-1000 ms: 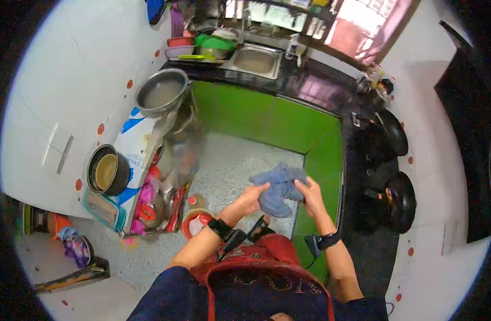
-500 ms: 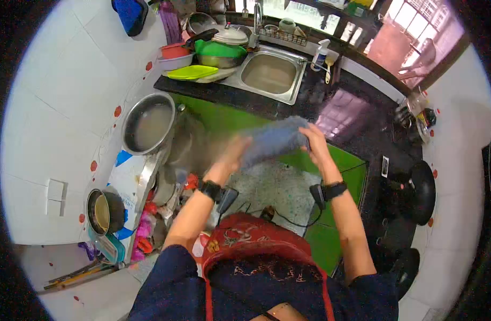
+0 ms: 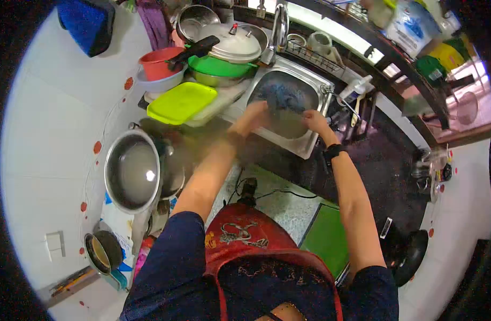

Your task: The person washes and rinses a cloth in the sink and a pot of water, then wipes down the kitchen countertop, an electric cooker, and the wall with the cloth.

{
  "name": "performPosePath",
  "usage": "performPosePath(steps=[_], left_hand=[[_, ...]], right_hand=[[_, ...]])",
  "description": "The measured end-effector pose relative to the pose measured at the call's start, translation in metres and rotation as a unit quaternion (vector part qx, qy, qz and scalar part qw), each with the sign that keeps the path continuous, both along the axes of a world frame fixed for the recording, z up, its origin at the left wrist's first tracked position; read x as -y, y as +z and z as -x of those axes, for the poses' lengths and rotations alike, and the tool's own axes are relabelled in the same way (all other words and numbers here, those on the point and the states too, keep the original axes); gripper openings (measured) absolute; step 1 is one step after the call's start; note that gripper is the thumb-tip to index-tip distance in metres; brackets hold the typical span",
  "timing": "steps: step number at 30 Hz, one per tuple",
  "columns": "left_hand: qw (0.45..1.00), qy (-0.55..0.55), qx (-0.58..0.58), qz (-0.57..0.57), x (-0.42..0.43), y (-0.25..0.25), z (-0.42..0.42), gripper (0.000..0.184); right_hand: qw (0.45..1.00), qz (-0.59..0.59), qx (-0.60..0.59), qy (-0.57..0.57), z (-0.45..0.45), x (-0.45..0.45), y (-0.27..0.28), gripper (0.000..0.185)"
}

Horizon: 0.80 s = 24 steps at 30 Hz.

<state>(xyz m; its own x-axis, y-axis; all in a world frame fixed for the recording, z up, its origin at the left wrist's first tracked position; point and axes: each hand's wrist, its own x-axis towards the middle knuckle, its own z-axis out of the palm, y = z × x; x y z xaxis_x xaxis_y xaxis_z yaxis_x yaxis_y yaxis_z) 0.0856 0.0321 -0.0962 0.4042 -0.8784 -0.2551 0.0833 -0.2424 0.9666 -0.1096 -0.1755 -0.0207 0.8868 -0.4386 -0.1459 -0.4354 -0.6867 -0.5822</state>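
A blue-grey cloth point(image 3: 285, 97), blurred and dark, is in the steel sink point(image 3: 307, 143). My left hand point(image 3: 254, 116) reaches over the sink's left side and is closed at the cloth's near left edge. At the cloth's right side, my right hand point(image 3: 316, 121) has its fingers drawn together on the edge. The lower part of the cloth merges with the murky basin, so its outline is hard to make out. Above the sink stands the tap point(image 3: 280, 27).
Left of the sink are a yellow-green tray point(image 3: 182, 102), a red bowl point(image 3: 161, 63) and a lidded pot point(image 3: 235, 45). A large steel bowl point(image 3: 132, 171) sits lower left. Bottles and a brush point(image 3: 355, 111) stand right of the sink, a wok point(image 3: 411, 259) farther right.
Both hands have carried the cloth from over the floor, up past the counter's front, and into the sink. The view has moved closer to the counter.
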Motion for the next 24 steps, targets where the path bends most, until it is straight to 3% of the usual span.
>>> performPosePath(steps=[1, 2, 3, 4, 5, 6, 8, 9, 10, 12, 13, 14, 16, 17, 19, 21, 23, 24], left_hand=[[1.0, 0.001, -0.007, -0.004, 0.001, -0.012, -0.006, 0.039], [0.998, 0.022, -0.033, 0.044, -0.004, -0.026, 0.001, 0.037], [0.993, 0.044, -0.056, 0.091, -0.011, -0.036, 0.009, 0.034], [0.993, 0.046, -0.06, 0.088, -0.014, -0.016, 0.016, 0.034], [0.967, 0.104, -0.229, 0.044, -0.016, 0.03, 0.022, 0.033], [0.907, 0.158, -0.39, 0.001, -0.018, 0.054, 0.029, 0.033], [0.906, 0.148, -0.395, 0.033, -0.026, 0.044, 0.033, 0.032], [0.9, 0.177, -0.399, 0.001, -0.028, 0.063, 0.038, 0.033], [0.898, 0.185, -0.399, 0.001, -0.033, 0.061, 0.041, 0.033], [0.903, 0.145, -0.404, 0.005, -0.045, 0.058, 0.047, 0.034], [0.903, 0.139, -0.406, 0.011, -0.05, 0.062, 0.049, 0.035], [0.903, 0.146, -0.405, 0.009, -0.049, 0.059, 0.048, 0.035], [0.891, 0.175, -0.419, -0.005, -0.042, 0.057, 0.057, 0.036], [0.892, 0.178, -0.415, 0.003, -0.036, 0.059, 0.059, 0.037], [0.876, 0.158, -0.453, 0.048, -0.013, 0.002, 0.05, 0.036], [0.861, 0.136, -0.482, 0.09, 0.013, -0.032, 0.028, 0.035], [0.958, 0.04, -0.234, 0.16, 0.043, -0.036, 0.013, 0.039], [0.957, 0.034, -0.236, 0.163, 0.043, -0.008, 0.02, 0.039]], right_hand=[[0.993, -0.072, -0.05, -0.076, -0.008, -0.009, 0.011, 0.038], [0.993, -0.076, -0.061, -0.073, -0.02, -0.001, -0.002, 0.038], [0.999, -0.003, -0.033, -0.037, -0.03, 0.008, -0.023, 0.037], [0.998, 0.069, -0.002, 0.0, -0.04, 0.017, -0.046, 0.036], [0.998, 0.066, 0.014, 0.003, -0.046, 0.028, -0.07, 0.043], [0.998, 0.064, 0.012, 0.005, -0.057, 0.032, -0.072, 0.043], [0.985, 0.142, -0.088, -0.04, -0.087, 0.032, -0.069, 0.054], [0.98, 0.154, -0.105, -0.065, -0.099, 0.032, -0.072, 0.065], [0.981, 0.151, -0.105, -0.057, -0.109, 0.033, -0.083, 0.065], [0.969, 0.176, -0.046, -0.165, -0.127, 0.039, -0.115, 0.069], [0.985, 0.045, -0.096, -0.133, -0.134, 0.049, -0.126, 0.068], [0.986, 0.041, -0.095, -0.127, -0.142, 0.045, -0.133, 0.068], [0.968, 0.164, -0.151, 0.111, -0.142, 0.035, -0.143, 0.055], [0.967, 0.165, -0.156, 0.113, -0.143, 0.029, -0.14, 0.055], [0.993, -0.062, -0.003, -0.101, -0.148, 0.014, -0.124, 0.038], [0.993, -0.104, -0.001, -0.053, -0.128, -0.001, -0.043, 0.037], [0.99, -0.141, 0.003, -0.012, -0.098, -0.015, 0.002, 0.036], [0.984, -0.156, 0.083, 0.005, -0.085, -0.02, 0.011, 0.032]])
